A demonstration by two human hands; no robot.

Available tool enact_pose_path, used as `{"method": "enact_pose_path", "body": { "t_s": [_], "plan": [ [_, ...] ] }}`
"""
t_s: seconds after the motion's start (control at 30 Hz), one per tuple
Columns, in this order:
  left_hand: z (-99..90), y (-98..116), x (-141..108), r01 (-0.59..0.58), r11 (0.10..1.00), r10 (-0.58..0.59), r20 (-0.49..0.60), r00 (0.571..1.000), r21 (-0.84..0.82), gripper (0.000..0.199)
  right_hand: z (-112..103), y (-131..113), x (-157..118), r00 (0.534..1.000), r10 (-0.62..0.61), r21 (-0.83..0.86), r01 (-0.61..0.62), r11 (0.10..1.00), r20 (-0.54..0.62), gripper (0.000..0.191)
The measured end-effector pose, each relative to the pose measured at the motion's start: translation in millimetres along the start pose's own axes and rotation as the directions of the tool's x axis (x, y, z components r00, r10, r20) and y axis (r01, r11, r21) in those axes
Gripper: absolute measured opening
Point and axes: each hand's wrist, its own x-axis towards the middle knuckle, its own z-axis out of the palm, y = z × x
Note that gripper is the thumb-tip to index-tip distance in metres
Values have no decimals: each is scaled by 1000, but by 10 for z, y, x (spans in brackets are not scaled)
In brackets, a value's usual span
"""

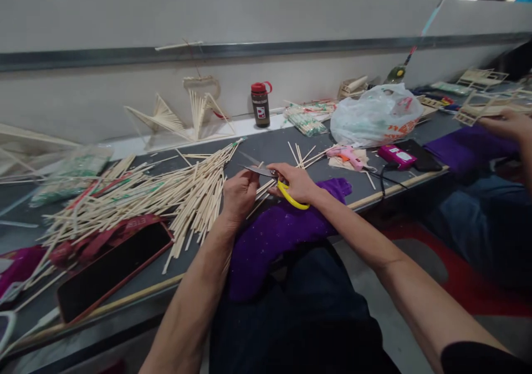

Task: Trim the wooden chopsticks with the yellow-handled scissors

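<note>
My right hand is closed on the yellow-handled scissors, whose blades point left, toward my left hand. My left hand has its fingers pressed together beside the blade tips; what it grips is too small to make out. Thin wooden sticks lie between and below the two hands. Under them a purple cloth is draped over the table edge and my lap. A large pile of sticks spreads on the dark table just left of my left hand.
A phone lies at the front left. Behind stand stick models and a bottle. To the right are a plastic bag, a pink glue gun and a magenta box. Another person's hand is at far right.
</note>
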Motion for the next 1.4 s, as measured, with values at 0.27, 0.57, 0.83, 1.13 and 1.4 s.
{"method": "enact_pose_path", "body": {
  "t_s": [0.27,0.57,0.83,1.13,1.4],
  "plan": [
    [57,-23,-25,-22,999,23,-21,1000,36,32,65,91,-14,1000,-4,31,4,1000,23,48],
    [163,-94,8,6,999,-3,-69,998,52,29,47,85,4,999,40,-30,-39,999,29,47],
    [89,-42,21,75,993,-89,-157,984,-91,10,33,30,12,999,39,-8,-39,999,-7,43],
    [-15,-30,20,32,982,-48,-83,995,-189,26,5,2,15,1000,23,-2,-23,1000,-2,61],
    [14,-50,12,3,988,-14,-72,997,-153,26,-9,5,18,1000,12,26,-12,1000,13,63]
  ]
}}
